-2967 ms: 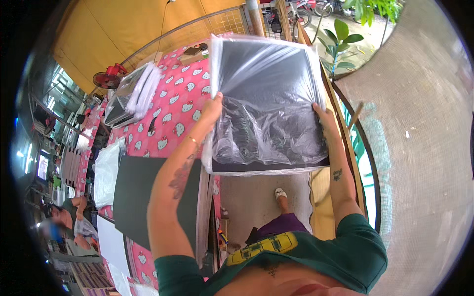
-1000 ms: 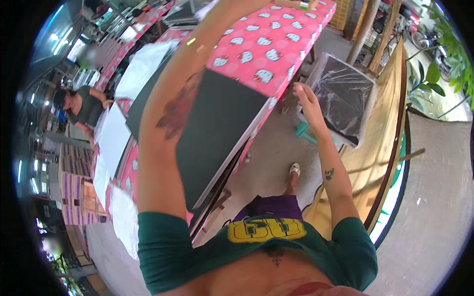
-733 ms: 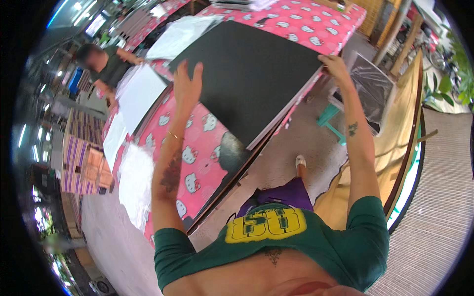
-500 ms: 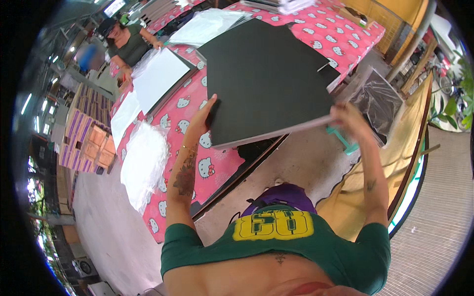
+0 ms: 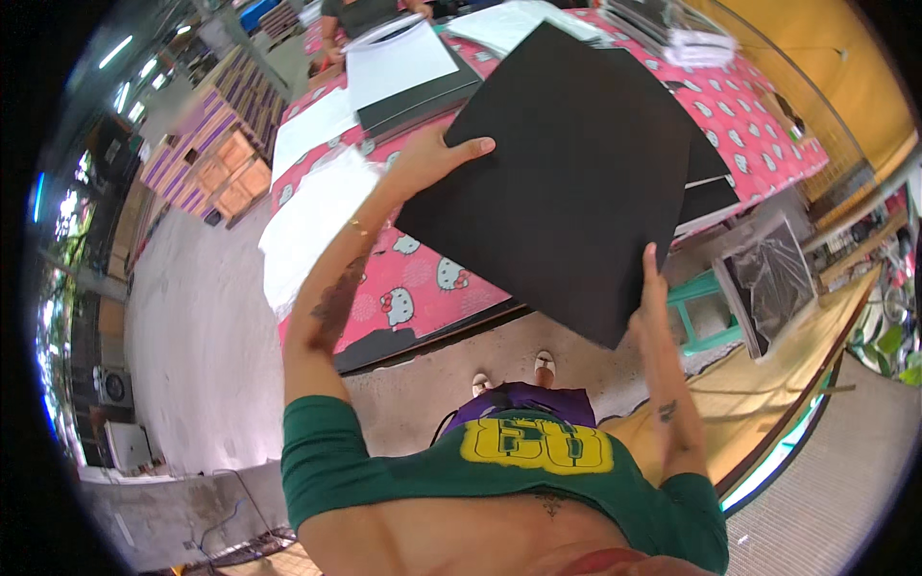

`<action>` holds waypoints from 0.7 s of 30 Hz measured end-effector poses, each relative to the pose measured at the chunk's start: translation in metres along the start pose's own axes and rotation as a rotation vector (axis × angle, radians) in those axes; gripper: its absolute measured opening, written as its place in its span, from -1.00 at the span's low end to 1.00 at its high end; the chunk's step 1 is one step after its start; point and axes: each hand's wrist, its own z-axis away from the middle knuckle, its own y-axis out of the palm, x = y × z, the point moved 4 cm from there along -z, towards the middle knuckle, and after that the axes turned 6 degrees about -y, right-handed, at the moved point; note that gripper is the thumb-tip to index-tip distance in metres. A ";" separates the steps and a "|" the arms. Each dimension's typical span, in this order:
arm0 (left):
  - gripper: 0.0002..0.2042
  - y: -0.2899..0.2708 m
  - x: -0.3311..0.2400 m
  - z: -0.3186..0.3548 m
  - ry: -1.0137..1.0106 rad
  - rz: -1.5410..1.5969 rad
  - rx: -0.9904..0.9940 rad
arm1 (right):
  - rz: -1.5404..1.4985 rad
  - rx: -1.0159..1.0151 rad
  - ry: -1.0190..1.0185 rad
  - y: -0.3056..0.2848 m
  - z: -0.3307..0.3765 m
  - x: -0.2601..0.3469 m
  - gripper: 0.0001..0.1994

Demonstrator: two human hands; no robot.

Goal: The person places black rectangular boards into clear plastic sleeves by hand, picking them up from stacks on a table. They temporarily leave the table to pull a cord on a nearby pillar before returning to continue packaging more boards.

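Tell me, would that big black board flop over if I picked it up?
Probably not: the black board seems stiff, spanning nearly flat between the left hand and right hand. It might tip easily, being much wider than either hand. Its smooth-looking face could feel slippery.

Grey floor (image 5: 192, 374) and tube lights (image 5: 115, 51)
A pink-covered table (image 5: 480, 296) stood near a green stool (image 5: 706, 343) and yellow sheeting (image 5: 826, 43).

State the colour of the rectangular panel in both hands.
The rectangular panel is plain black; the head view shows it best.
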 end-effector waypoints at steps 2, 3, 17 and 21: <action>-0.30 -0.043 -0.039 0.038 -0.016 -0.157 -0.047 | -0.072 0.014 -0.018 0.020 0.009 -0.042 -0.24; -0.30 -0.068 -0.043 0.062 0.065 -0.251 -0.173 | -0.138 0.062 -0.006 0.043 0.016 -0.064 -0.26; -0.46 -0.126 0.033 0.281 0.019 -0.486 -0.582 | -0.242 0.226 -0.220 0.233 -0.003 -0.247 -0.39; -0.57 -0.144 0.012 0.270 0.006 -0.396 -0.604 | -0.289 0.189 -0.202 0.242 -0.025 -0.242 -0.37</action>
